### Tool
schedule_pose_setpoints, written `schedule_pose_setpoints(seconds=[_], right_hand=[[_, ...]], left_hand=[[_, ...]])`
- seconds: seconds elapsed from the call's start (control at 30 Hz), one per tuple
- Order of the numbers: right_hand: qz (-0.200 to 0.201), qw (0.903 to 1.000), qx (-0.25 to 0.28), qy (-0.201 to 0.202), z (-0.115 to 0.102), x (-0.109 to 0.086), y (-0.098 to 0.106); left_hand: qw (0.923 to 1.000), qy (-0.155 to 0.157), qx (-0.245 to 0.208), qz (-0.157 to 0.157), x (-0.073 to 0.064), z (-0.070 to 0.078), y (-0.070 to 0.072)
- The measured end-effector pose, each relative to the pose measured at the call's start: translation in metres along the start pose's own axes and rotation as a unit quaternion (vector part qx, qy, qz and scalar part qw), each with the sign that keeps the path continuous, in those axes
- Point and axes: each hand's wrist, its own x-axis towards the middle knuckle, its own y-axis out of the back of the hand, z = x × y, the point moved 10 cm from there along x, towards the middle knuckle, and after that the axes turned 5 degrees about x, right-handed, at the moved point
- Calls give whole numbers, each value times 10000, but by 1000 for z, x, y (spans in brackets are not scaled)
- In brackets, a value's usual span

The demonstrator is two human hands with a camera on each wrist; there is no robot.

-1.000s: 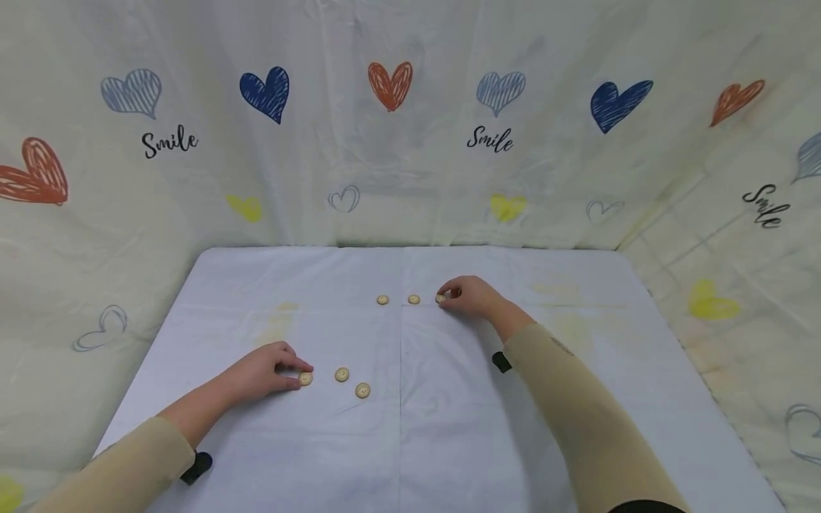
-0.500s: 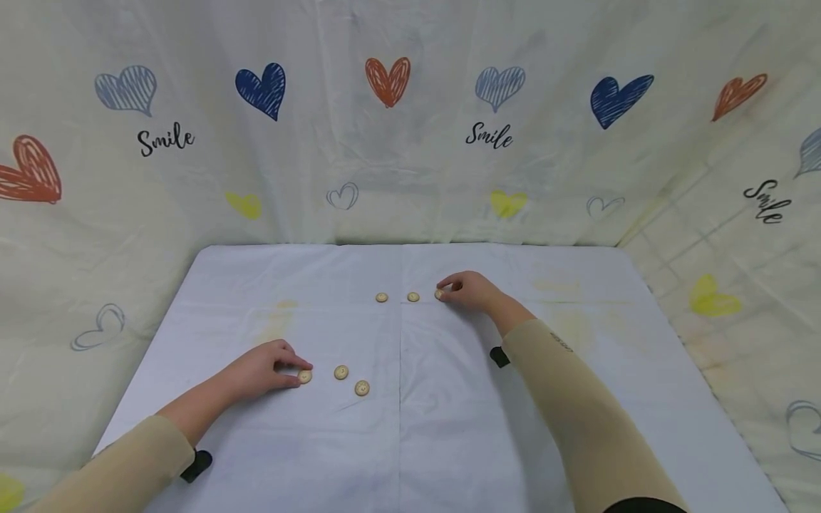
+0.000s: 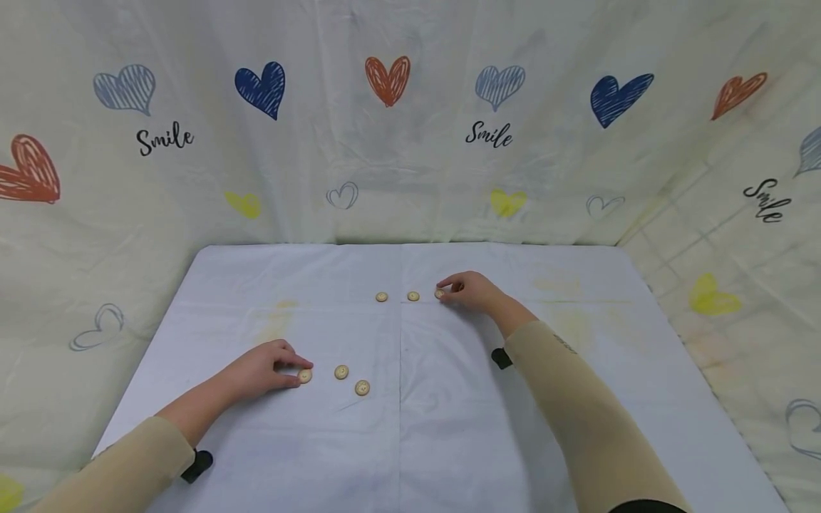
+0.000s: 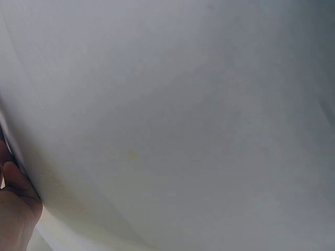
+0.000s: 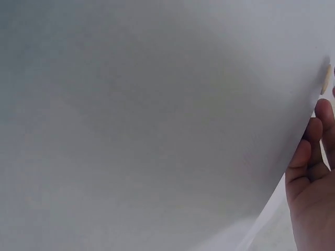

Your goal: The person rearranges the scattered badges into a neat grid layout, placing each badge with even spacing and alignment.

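Note:
My left hand (image 3: pixel 263 370) pinches a round, pale wooden button (image 3: pixel 305 375) between thumb and index finger, close over the white cloth at the front left. To the right of it lie two similar buttons, one nearer the hand (image 3: pixel 341 372) and one slightly closer to me (image 3: pixel 362 387). Farther back, my right hand (image 3: pixel 471 292) holds another such button (image 3: pixel 439 293) by its edge with thumb and index finger. That button is at the right end of a row with a middle button (image 3: pixel 413 296) and a left button (image 3: pixel 381 297). In the right wrist view, a button (image 5: pixel 326 79) shows edge-on near the fingertips.
A white cloth (image 3: pixel 449 427) with creases and faint yellow stains covers the table. Behind and beside it hangs a pale curtain (image 3: pixel 423 171) printed with hearts and "Smile". Dark wrist devices sit under both beige sleeves (image 3: pixel 564 385).
Over the last second my right fingers and their button have shifted very slightly toward the back. The left hand keeps its place; the head view has tilted a little.

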Motion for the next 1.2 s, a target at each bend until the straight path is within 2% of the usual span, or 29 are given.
schedule_pose_setpoints(seconds=[0.17,0.33,0.47,0.67,0.93,1.2], right_hand=[[-29,9999,85,118,1,-3,1],[-83,9995,224,201,-2,-7,-1],[-249,9983,382,366,-14,-14,-9],[-707,9941,303,768,-44,-24,-35],[-1412,9766,-337,1589,-93,-44,-82],[-1984,9507,-881,2216,-126,-67,-130]], left_hand=[[10000,-18,-50,-8,-1,0,0],[9998,135,-126,-45,-2,-1,0],[9997,205,-149,-69,-2,-1,-1],[9999,89,-126,-64,-2,2,-1],[9999,-66,-92,-38,-1,4,0],[9997,-148,-198,-27,-3,8,3]])
